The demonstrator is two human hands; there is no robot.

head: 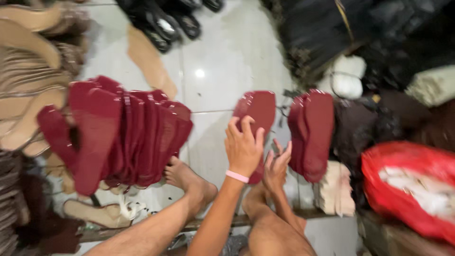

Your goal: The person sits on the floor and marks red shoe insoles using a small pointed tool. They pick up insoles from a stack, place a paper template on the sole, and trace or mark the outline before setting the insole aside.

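Dark red shoe soles dominate: one sole (258, 111) under the left hand (243, 149), a fanned maroon row (128, 135) to the left, and a matching stack (313, 132) to the right. A pink wristband (237, 176) circles the left wrist. The floor (222, 61) is glossy pale grey tile. Tan and beige soles (28, 80) pile at far left; black footwear (166, 21) lies above. A bright red plastic bag (412, 189) holds white material, beside cream pieces (336, 187).
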